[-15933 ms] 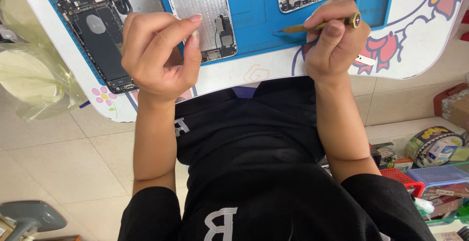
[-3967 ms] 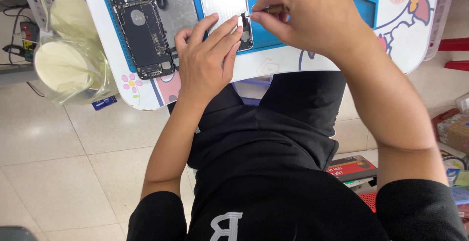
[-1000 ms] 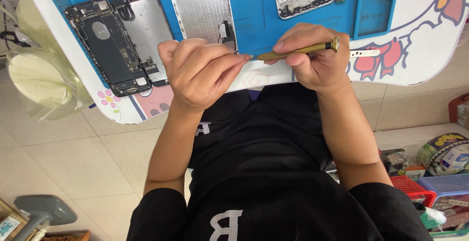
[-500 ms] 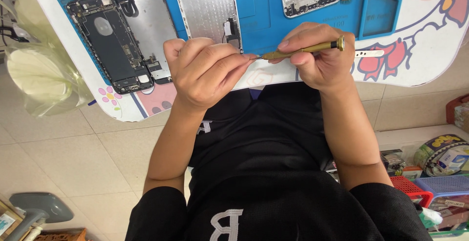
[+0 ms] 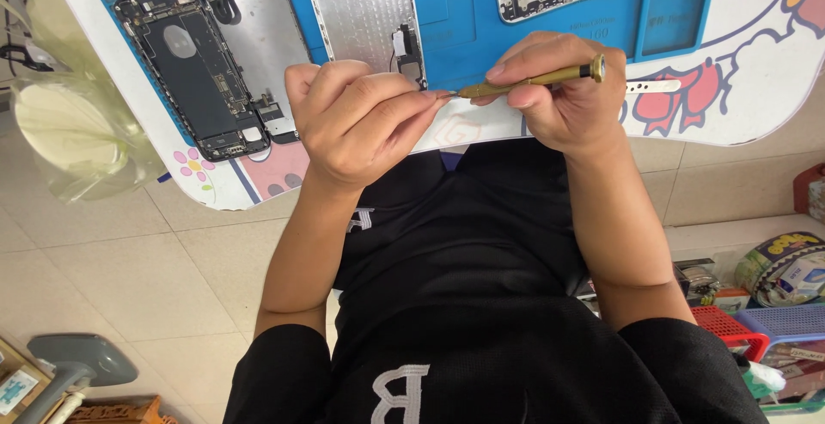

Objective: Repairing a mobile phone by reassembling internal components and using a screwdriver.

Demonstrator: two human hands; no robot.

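view: head, one only | looks steeply down past own torso | close on both hands at table edge (table top of frame, floor below) | nothing shared

Location: a small phone-repair workstation. Indicators: a blue silicone repair mat on a white cartoon-printed counter; an opened black smartphone chassis with exposed boards; a detached silver rear housing; a red plastic parts basket on the tiled floor.
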